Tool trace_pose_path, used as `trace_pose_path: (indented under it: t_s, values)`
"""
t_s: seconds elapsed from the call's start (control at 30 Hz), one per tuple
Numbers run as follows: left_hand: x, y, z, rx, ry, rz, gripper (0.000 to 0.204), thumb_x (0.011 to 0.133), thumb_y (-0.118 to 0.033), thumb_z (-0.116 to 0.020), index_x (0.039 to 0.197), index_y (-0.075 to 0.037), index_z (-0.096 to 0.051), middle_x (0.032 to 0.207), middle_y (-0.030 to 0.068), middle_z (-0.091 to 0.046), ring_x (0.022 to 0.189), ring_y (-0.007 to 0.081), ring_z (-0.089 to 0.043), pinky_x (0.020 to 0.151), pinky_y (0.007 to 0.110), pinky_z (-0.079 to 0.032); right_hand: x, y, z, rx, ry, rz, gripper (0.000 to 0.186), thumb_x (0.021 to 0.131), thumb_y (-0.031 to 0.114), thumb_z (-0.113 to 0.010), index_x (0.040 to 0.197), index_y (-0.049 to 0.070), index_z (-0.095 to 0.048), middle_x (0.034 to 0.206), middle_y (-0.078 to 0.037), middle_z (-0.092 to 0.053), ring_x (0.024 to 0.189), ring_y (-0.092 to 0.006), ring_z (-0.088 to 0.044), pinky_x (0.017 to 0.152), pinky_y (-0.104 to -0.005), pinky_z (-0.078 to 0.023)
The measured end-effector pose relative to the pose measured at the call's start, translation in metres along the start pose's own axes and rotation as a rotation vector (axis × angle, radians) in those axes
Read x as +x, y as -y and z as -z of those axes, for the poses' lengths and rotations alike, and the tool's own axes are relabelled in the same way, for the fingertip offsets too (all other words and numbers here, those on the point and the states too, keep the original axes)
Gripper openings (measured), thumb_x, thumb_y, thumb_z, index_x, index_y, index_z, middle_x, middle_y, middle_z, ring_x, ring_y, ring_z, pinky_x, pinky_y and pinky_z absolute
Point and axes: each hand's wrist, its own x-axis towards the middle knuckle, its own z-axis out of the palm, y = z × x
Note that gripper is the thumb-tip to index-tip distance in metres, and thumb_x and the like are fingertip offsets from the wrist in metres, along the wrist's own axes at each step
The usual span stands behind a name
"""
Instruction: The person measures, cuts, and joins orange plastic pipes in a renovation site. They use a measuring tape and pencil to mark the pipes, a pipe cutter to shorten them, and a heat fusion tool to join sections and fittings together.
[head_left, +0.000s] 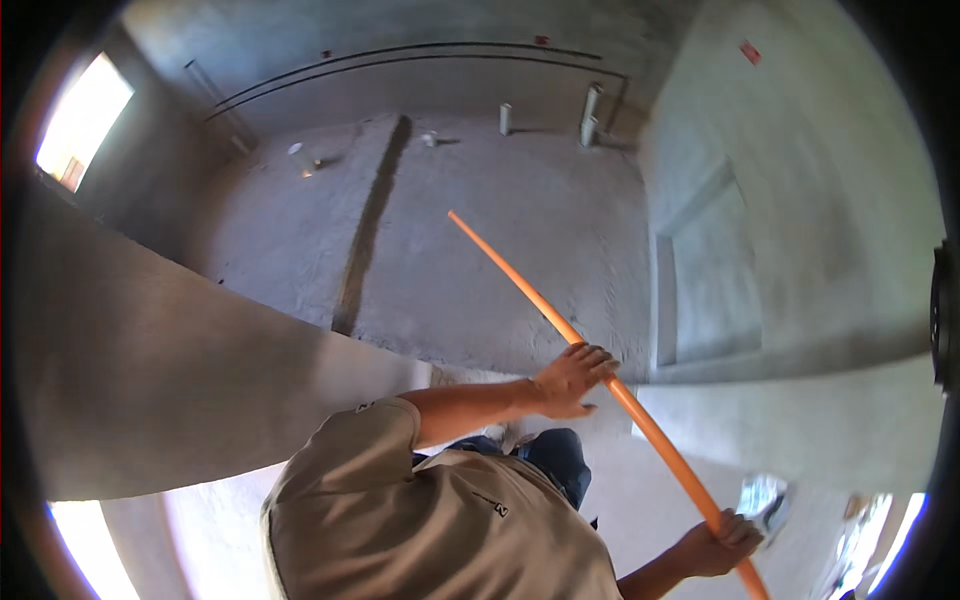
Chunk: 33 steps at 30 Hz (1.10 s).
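Note:
A long, straight orange pipe [655, 437] slants across the view, from its free far end over the floor down to the lower right edge, where it runs out of sight. My left hand [572, 382] lies across its middle, fingers curled over the pipe and the thumb held apart on the near side. Closer to my body and farther right, my right hand [716, 547] is closed round the same pipe. The far tip does not touch any wall; whether it touches the floor I cannot tell.
Short white pipe stubs [505, 119] rise from the bare concrete floor [500, 290] near the back wall. A dark groove [372, 230] runs along the floor. Low plastered walls [200, 370] flank a doorway gap in front of me. A bright window [85, 115] is at far left.

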Motion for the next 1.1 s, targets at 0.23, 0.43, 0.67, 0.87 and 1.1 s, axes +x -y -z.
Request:
trace_pose_path:
  t_s: [0.23,0.43,0.67,0.87,1.1]
  values:
    - [0.09,0.151,0.048,0.14,-0.331,0.144,0.025,0.078,-0.023,-0.074,0.071,-0.008,-0.056,0.074,0.0076,-0.056,0.078,0.0296,-0.055,0.08,0.043,-0.043,-0.023,-0.066,-0.141,-0.016,0.488,-0.04,0.028,0.1,0.027,-0.04,0.081,0.006,-0.041,0.073,-0.001,-0.032,0.067,-0.0145,-0.04,0.074,-0.0349,-0.041]
    - [0.12,0.209,0.106,0.092,-0.223,0.271,0.025,0.086,-0.025,-0.07,0.073,-0.008,-0.057,0.077,0.0082,-0.058,0.085,0.0294,-0.058,0.086,0.044,-0.044,0.003,-0.083,-0.242,0.024,0.906,0.172,0.049,0.098,0.045,-0.05,0.089,-0.002,-0.061,0.069,-0.009,-0.056,0.061,-0.025,-0.057,0.056,-0.0393,-0.049]
    - [0.118,0.313,0.171,0.182,-0.348,0.383,0.024,0.084,-0.023,-0.071,0.074,-0.006,-0.057,0.077,0.009,-0.056,0.083,0.0293,-0.057,0.086,0.044,-0.044,-0.012,-0.159,-0.337,0.128,1.171,0.235,0.052,0.101,0.051,-0.041,0.091,0.002,-0.056,0.074,-0.014,-0.058,0.066,-0.0322,-0.059,0.067,-0.0488,-0.055]
    - [0.094,0.434,0.234,0.198,-0.406,0.412,0.025,0.085,-0.025,-0.07,0.073,-0.007,-0.057,0.077,0.0093,-0.057,0.082,0.0289,-0.057,0.084,0.043,-0.044,-0.081,-0.222,-0.457,0.233,1.215,0.17,0.045,0.102,0.047,-0.041,0.099,0.004,-0.056,0.067,-0.012,-0.056,0.064,-0.0306,-0.058,0.067,-0.0496,-0.054]
    - [0.063,0.597,0.387,0.314,-0.515,0.537,0.022,0.081,-0.024,-0.072,0.076,-0.008,-0.058,0.083,0.0079,-0.059,0.089,0.0288,-0.056,0.086,0.041,-0.044,-0.195,-0.27,-0.648,0.376,1.399,0.032,0.039,0.1,0.039,-0.048,0.082,0.004,-0.052,0.057,-0.005,-0.046,0.055,-0.0197,-0.044,0.065,-0.0413,-0.044]
